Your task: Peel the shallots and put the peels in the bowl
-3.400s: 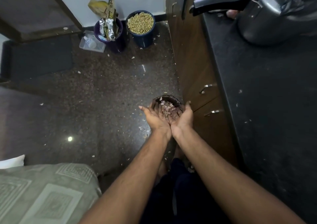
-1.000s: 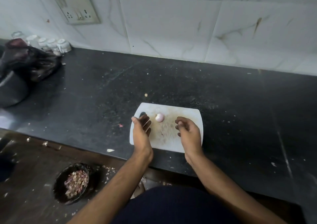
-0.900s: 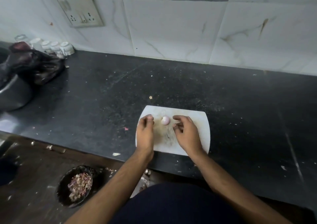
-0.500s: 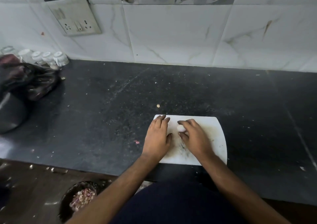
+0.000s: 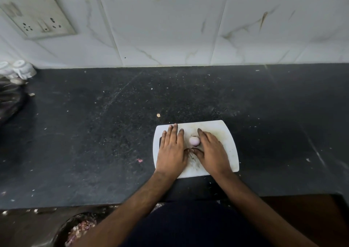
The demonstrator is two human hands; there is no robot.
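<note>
One peeled, pale pink shallot (image 5: 194, 140) lies on a white cutting board (image 5: 225, 133) on the black counter. My left hand (image 5: 172, 150) rests flat, palm down, on the board's left part, just left of the shallot. My right hand (image 5: 212, 151) lies palm down on the board at the shallot's right side, fingers touching it, not closed around it. My thumbs meet below the shallot. A dark bowl (image 5: 64, 227) with purple peels stands on the floor at the lower left, partly hidden by my left forearm.
The black counter (image 5: 94, 133) carries scattered peel flecks. A white tiled wall with a socket plate (image 5: 37, 18) backs it. Small white cups (image 5: 18, 70) and a dark bag (image 5: 9, 99) stand at the far left. The counter's front edge runs below the board.
I have turned from the bowl on the floor to the counter. Both hands have come down flat on the board and closed in on the shallot from either side.
</note>
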